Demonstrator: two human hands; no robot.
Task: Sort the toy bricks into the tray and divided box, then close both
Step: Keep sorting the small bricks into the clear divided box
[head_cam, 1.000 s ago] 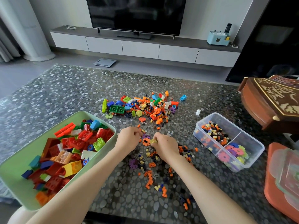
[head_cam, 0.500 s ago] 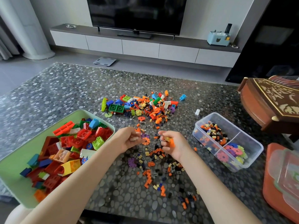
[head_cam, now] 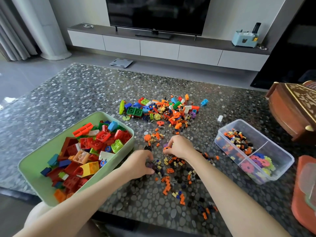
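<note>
Small-piece sorting in hand: right hand [head_cam: 179,147] pinches an orange disc [head_cam: 166,148], left hand [head_cam: 139,164] curls its fingers into the small bricks [head_cam: 171,170], hold unconfirmed; next move likely requires transfer to the divided box [head_cam: 275,145].

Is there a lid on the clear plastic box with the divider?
No, the clear plastic divided box stands open, tiny bricks in one compartment, flower-shaped discs in the other.

Black TV [head_cam: 157,12] far centre on long cabinet [head_cam: 159,48]; scale [head_cam: 121,62] on floor; carved wooden box [head_cam: 294,106] right; pebble-pattern table [head_cam: 77,93].
</note>
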